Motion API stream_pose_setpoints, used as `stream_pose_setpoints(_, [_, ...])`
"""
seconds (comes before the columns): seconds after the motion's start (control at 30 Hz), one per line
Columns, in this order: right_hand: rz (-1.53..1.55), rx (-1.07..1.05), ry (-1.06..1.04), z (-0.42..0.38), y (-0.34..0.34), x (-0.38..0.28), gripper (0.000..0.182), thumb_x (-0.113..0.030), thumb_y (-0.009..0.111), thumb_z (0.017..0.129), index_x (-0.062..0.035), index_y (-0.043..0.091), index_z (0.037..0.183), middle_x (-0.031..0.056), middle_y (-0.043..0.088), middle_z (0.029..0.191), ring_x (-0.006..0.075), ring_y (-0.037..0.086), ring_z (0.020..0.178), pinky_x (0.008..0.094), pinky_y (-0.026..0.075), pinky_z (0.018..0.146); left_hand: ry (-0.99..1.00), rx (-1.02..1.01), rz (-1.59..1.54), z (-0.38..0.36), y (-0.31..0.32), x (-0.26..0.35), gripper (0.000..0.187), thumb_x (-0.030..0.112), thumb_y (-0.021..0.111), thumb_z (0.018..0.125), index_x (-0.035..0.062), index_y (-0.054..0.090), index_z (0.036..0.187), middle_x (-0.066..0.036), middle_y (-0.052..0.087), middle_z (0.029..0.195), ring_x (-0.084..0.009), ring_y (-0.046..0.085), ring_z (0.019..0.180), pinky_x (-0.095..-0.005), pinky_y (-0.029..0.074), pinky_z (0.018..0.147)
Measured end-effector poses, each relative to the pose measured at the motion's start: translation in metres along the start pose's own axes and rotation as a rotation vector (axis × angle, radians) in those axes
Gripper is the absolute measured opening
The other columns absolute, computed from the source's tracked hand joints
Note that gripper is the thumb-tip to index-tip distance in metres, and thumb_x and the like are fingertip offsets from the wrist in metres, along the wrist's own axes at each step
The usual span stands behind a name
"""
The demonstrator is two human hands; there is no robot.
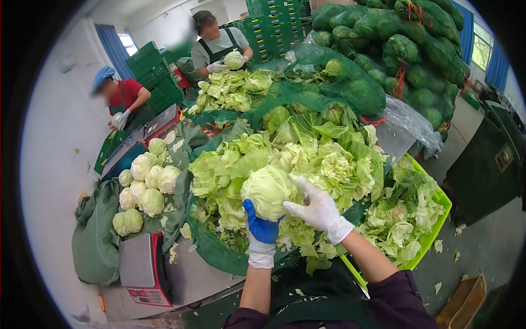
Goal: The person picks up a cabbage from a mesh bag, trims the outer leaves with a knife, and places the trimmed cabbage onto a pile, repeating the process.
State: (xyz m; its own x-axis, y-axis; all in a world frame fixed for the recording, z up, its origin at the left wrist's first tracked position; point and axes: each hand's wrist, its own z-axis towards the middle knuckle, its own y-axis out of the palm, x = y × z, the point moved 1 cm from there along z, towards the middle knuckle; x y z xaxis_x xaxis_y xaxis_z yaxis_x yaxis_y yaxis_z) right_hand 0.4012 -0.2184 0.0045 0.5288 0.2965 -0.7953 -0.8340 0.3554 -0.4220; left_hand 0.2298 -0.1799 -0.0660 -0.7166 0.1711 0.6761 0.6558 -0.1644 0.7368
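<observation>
A pale green cabbage point(267, 192) is held up over a broad heap of loose cabbage leaves point(230, 156). My left hand point(260, 233), in a white glove with blue over the fingers and palm, supports it from below. White-gloved, my right hand point(323, 211) is at the cabbage's right side, thumb and fingers spread apart, with the fingertips close to its surface and slightly blurred. The leaves beneath lie on green mesh netting point(213, 255). Part of the left fingers is hidden behind the cabbage.
Trimmed cabbages point(152, 202) lie on green cloth at left, near a red scale point(143, 268). A lime-green crate point(441, 205) of leaves stands at right. Filled net sacks point(416, 55) are stacked behind. One person point(219, 46) holds a cabbage across the table; another person point(129, 96) works at left.
</observation>
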Motion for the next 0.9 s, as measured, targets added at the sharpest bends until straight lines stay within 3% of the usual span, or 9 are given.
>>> stream_pose_setpoints(0.07, [0.09,-0.097,-0.025,-0.001,0.009,0.006,0.018,-0.018,0.068,0.083,-0.0029,0.06,0.085,0.004,0.058,0.062,0.013,0.052,0.052,0.029,0.045,0.051,-0.06,-0.042,-0.095,-0.005,0.01,0.004,0.074,0.066,0.049,0.084,0.025,0.032,0.144,-0.007,0.036,0.147,-0.0328,0.038,0.131,-0.0636,0.037,0.098])
stream_pose_setpoints(0.17, [-0.008,-0.019,0.195,0.019,-0.018,0.014,0.021,-0.018,0.07,0.081,-0.0029,0.056,0.076,0.0074,0.06,0.065,0.0163,0.057,0.059,0.0331,0.049,0.059,-0.098,-0.121,-0.316,-0.012,0.029,0.017,0.076,0.064,0.051,0.084,0.024,0.03,0.145,-0.008,0.032,0.148,-0.0354,0.036,0.132,-0.0632,0.034,0.102])
stream_pose_setpoints(0.23, [-0.42,0.138,0.235,0.037,-0.024,0.072,0.026,-0.024,0.07,0.082,-0.0033,0.061,0.097,0.0123,0.063,0.073,0.0247,0.062,0.064,0.0356,0.051,0.06,-0.121,-0.145,-0.41,-0.012,0.026,0.018,0.077,0.064,0.051,0.083,0.0239,0.028,0.145,-0.009,0.031,0.149,-0.0363,0.036,0.132,-0.0632,0.034,0.102])
stream_pose_setpoints(0.47, [-0.074,0.043,-0.217,-0.002,-0.004,0.002,0.103,-0.032,0.083,0.069,-0.0046,0.022,0.147,0.0135,0.066,0.089,0.0197,0.061,0.07,0.0288,0.051,0.067,-0.117,-0.172,-0.464,-0.006,0.019,0.009,0.08,0.062,0.054,0.083,0.023,0.024,0.147,-0.009,0.028,0.151,-0.0352,0.032,0.134,-0.059,0.036,0.102])
stream_pose_setpoints(0.6, [0.507,-0.079,0.111,0.0,-0.006,0.008,0.099,-0.025,0.087,0.064,-0.0015,0.032,0.143,0.0059,0.066,0.094,0.0095,0.058,0.076,0.0226,0.048,0.072,-0.093,-0.067,-0.064,-0.033,0.047,0.02,0.075,0.043,0.06,0.086,0.023,0.022,0.148,-0.006,0.023,0.153,-0.0341,0.032,0.135,-0.0578,0.038,0.101])
stream_pose_setpoints(0.63, [0.633,-0.139,0.349,0.006,-0.032,-0.023,0.075,-0.03,0.083,0.07,0.0021,0.049,0.129,0.0039,0.063,0.08,0.0078,0.056,0.064,0.0216,0.048,0.061,0.055,-0.203,-0.022,-0.037,0.033,0.022,0.089,0.023,0.071,0.08,0.0219,0.015,0.149,-0.008,0.021,0.152,-0.0302,0.032,0.135,-0.0482,0.036,0.107])
stream_pose_setpoints(0.73, [0.729,-0.258,0.662,0.015,-0.037,-0.004,0.05,-0.046,0.07,0.081,-0.0007,0.056,0.095,0.0015,0.053,0.061,0.0077,0.045,0.04,0.0222,0.037,0.036,0.385,-0.275,0.405,-0.022,0.081,0.042,0.103,-0.004,0.072,0.065,0.013,0.016,0.149,-0.008,0.03,0.144,-0.026,0.035,0.132,-0.0419,0.04,0.104])
stream_pose_setpoints(0.83, [0.726,-0.159,0.828,0.02,-0.026,0.022,0.051,-0.049,0.066,0.084,-0.0012,0.056,0.1,0.0004,0.049,0.057,0.0077,0.043,0.038,0.0227,0.036,0.035,0.178,-0.254,0.58,0.01,0.07,0.035,0.1,-0.013,0.066,0.063,0.0096,0.018,0.148,-0.011,0.028,0.143,-0.0242,0.037,0.13,-0.0385,0.047,0.096])
stream_pose_setpoints(0.9, [0.579,-0.162,0.833,0.018,-0.025,0.047,0.047,-0.044,0.062,0.088,-0.0013,0.053,0.105,0.0073,0.056,0.064,0.0181,0.056,0.049,0.0302,0.046,0.046,0.105,-0.231,0.481,0.019,0.076,0.017,0.098,-0.016,0.065,0.061,0.0073,0.022,0.147,-0.013,0.031,0.141,-0.0226,0.04,0.126,-0.0349,0.052,0.09])
